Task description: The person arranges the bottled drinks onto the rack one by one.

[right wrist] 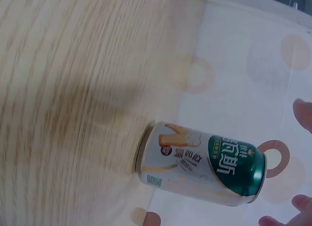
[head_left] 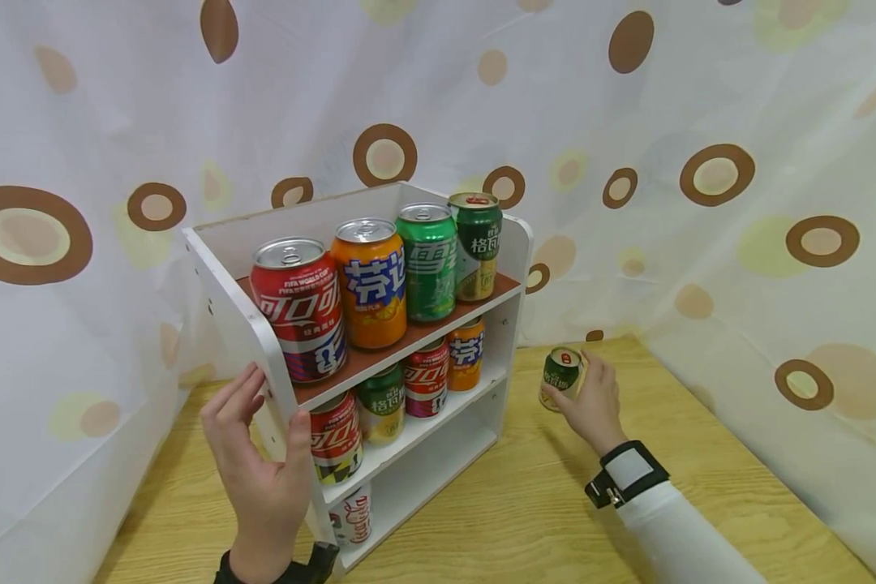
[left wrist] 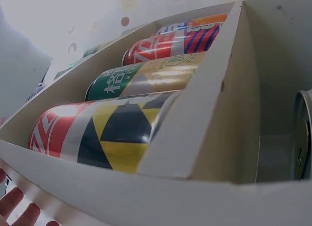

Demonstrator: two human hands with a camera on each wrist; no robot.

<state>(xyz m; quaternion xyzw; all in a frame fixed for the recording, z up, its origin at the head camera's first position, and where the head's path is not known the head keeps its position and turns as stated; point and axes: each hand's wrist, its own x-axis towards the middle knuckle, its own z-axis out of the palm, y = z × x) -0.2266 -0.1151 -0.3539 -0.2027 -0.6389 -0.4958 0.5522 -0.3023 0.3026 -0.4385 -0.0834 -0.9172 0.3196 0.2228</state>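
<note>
In the head view, my right hand (head_left: 591, 401) is spread around a green-and-gold drink can (head_left: 560, 377) standing on the table right of a white shelf. The right wrist view shows that can (right wrist: 202, 165) between my fingertips (right wrist: 303, 114), with a gap visible. My left hand (head_left: 266, 470) is at the shelf's left side panel (head_left: 251, 324), its fingers by the outer face and its thumb near the front edge. Left fingertips (left wrist: 29, 214) also appear low in the left wrist view. Whether they touch the panel is hard to tell.
The top board holds a red cola can (head_left: 299, 312), an orange soda can (head_left: 371, 284), a green soda can (head_left: 428, 264) and a green-and-gold can (head_left: 477, 247). Several cans fill the middle level. One white cola can (head_left: 351, 517) stands below. Patterned sheeting (head_left: 745, 324) borders the wooden table (head_left: 511, 519).
</note>
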